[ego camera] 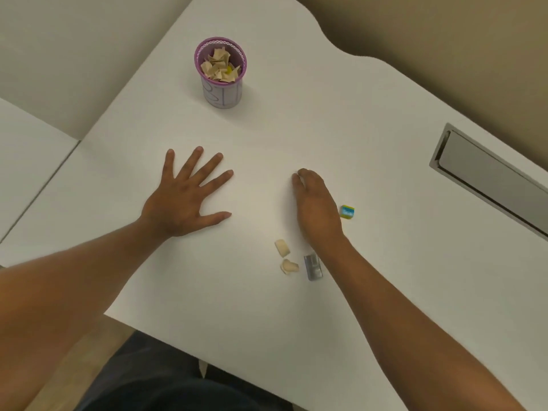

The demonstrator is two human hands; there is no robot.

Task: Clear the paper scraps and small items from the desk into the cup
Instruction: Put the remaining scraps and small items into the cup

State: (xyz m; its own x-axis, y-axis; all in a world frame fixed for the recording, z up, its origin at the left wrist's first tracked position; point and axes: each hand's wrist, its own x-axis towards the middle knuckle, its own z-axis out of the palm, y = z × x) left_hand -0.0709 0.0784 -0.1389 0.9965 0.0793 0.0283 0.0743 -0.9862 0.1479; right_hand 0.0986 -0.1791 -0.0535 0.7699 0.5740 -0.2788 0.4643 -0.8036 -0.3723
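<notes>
A purple mesh cup stands at the far middle of the white desk, holding several crumpled beige scraps and something yellow. My left hand lies flat on the desk, fingers spread. My right hand rests on the desk with its fingers curled down; what is under them is hidden. Two beige paper scraps and a small silver metal piece lie just left of my right wrist. A small blue, yellow and green block sits just right of that hand.
A grey recessed cable flap is set into the desk at the right. The desk's near edge runs diagonally above my dark-clothed lap. A second white surface adjoins on the left.
</notes>
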